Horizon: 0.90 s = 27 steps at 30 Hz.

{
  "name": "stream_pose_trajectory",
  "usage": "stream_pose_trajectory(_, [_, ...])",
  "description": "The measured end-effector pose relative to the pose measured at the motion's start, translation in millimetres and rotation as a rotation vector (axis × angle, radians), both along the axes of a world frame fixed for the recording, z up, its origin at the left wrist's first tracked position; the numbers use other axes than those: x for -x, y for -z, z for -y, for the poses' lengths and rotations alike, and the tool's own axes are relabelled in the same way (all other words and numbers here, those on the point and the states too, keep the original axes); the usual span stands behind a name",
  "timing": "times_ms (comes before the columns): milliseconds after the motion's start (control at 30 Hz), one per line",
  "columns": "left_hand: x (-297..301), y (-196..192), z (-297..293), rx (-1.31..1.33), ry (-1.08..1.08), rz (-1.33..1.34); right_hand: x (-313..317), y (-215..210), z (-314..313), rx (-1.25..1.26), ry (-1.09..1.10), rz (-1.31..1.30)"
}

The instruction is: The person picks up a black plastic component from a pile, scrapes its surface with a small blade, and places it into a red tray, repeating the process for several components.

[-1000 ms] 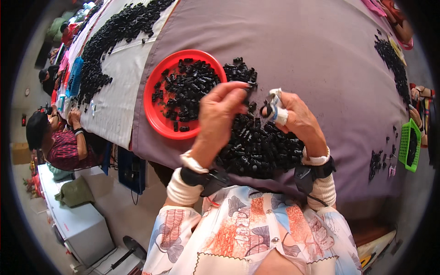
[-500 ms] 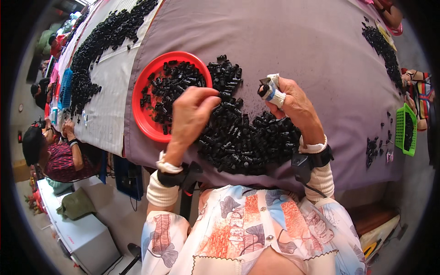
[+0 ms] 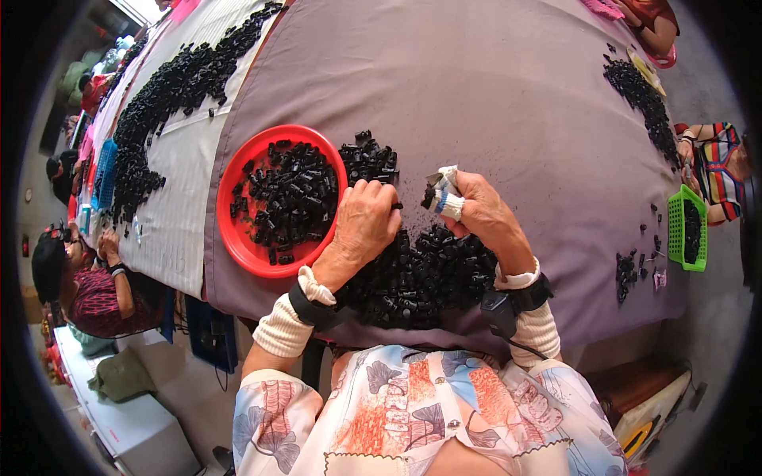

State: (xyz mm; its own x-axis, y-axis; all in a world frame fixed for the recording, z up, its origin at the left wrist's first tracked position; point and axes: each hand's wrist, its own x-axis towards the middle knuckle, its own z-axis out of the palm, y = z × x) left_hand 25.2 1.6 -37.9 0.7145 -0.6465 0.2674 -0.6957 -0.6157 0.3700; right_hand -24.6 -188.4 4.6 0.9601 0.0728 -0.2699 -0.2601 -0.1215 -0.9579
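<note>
My left hand (image 3: 367,222) is closed just right of the red basin's rim, a small black plastic part (image 3: 397,206) pinched at its fingertips. To its right, my right hand (image 3: 486,213) is closed, with white and blue cloth (image 3: 451,206) wrapped about its fingers. A thin grey blade-like piece (image 3: 435,179) sticks out of that grip; its lower part is hidden. Below both hands spreads a pile of black plastic parts (image 3: 421,278). The round red basin (image 3: 228,230) holds many similar parts, and a smaller heap (image 3: 369,159) lies by its right rim.
A mauve cloth (image 3: 508,87) covers the table. More black parts (image 3: 171,95) cover the pale cloth at the left, where a co-worker (image 3: 99,289) sits. At the right are a green basket (image 3: 676,230) and another person in a striped top (image 3: 718,170).
My left hand has come away from the basin's edge toward my right hand, now with a black part in its fingers. The whole view has shifted slightly. My right hand keeps its grip.
</note>
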Motion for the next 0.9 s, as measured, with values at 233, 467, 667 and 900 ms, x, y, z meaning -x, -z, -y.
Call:
stream_pose_trajectory(233, [-6,-39,-2,0.631,0.013,-0.978,-3,0,-2,-0.107,0.051,-0.010])
stream_pose_trajectory(467, [-8,-63,-4,0.689,0.077,-1.078,-5,-14,-9,-0.104,0.059,0.034])
stream_pose_trajectory(667, [-8,-55,1,0.989,0.046,-1.299,-3,-14,-6,-0.139,0.033,0.031])
stream_pose_trajectory(900, [-1,-52,-1,1.107,0.063,-1.341,1,-18,-16,-0.295,0.089,0.004])
